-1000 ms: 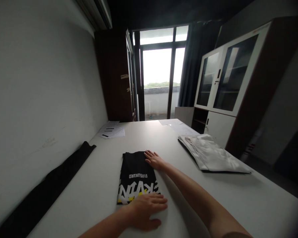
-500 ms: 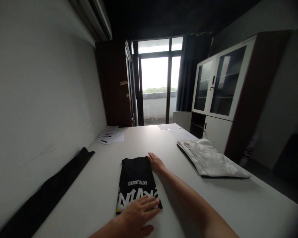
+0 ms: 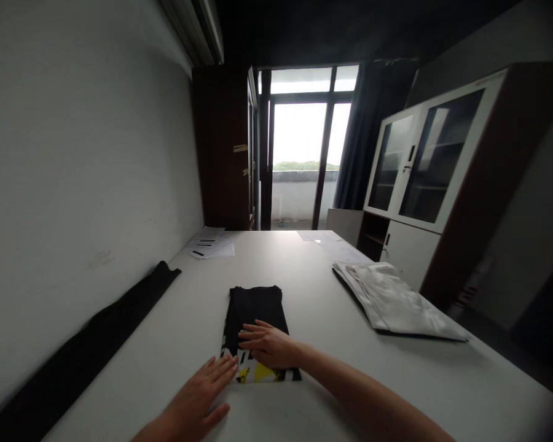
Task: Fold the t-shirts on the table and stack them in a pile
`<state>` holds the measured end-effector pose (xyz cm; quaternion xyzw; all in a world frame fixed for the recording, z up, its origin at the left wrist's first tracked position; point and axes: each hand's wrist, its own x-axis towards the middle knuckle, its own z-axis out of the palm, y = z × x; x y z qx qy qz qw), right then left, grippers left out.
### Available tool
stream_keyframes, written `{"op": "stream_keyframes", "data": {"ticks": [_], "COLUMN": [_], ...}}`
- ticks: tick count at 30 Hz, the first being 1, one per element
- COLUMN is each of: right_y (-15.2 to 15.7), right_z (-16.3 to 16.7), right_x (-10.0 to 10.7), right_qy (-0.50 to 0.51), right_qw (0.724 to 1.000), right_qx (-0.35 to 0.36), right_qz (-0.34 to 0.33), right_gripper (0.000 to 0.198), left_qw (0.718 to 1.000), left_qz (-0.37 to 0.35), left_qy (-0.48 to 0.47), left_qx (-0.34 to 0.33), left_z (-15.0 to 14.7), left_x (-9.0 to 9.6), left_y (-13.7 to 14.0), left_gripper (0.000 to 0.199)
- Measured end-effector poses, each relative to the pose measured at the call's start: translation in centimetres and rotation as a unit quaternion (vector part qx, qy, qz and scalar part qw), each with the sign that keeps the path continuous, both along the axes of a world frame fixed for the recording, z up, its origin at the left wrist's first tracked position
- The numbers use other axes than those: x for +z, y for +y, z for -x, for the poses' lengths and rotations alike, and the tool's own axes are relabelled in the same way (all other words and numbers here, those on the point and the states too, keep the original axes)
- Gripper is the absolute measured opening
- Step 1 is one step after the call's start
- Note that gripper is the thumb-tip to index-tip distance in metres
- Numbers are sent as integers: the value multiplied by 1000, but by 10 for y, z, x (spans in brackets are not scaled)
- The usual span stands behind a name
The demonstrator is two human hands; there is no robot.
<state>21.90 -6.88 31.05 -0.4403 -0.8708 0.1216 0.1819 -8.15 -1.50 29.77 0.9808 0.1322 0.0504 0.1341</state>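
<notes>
A folded black T-shirt [image 3: 258, 301] with white and yellow print near its close edge lies flat on the white table. My right hand [image 3: 271, 345] rests across its middle, fingers spread and pointing left, covering part of the print. At the shirt's near left corner is my left hand [image 3: 208, 388], its fingers stretched out and the fingertips on the fabric. Neither hand grips anything. Some of the lettering is hidden under the right hand.
Long black cloth [image 3: 105, 331] lies along the wall on the left. A pile of white, folded material [image 3: 391, 298] sits near the table's right edge. Paper sheets [image 3: 211, 243] lie at the far left, with more sheets [image 3: 334, 247] at the far right. A cabinet [image 3: 410, 166] stands beyond.
My right hand has come from the shirt's far right corner onto its middle. My left hand has slid left to the near corner. Yellow print now shows at the near edge.
</notes>
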Motion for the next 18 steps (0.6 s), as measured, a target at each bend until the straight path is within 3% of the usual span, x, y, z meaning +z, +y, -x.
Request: {"op": "stream_keyframes", "data": {"ticks": [18], "right_y": [100], "right_z": [-3], "right_x": [-19], "right_qy": [-55], "right_qw": [996], "right_qx": [-72], "right_qz": [26], "right_gripper": [52], "left_qw": [1000], "left_qz": [30], "left_qy": [0], "left_qx": [5], "left_z": [0], "left_x": [3], "left_y": [0], "left_gripper": [75]}}
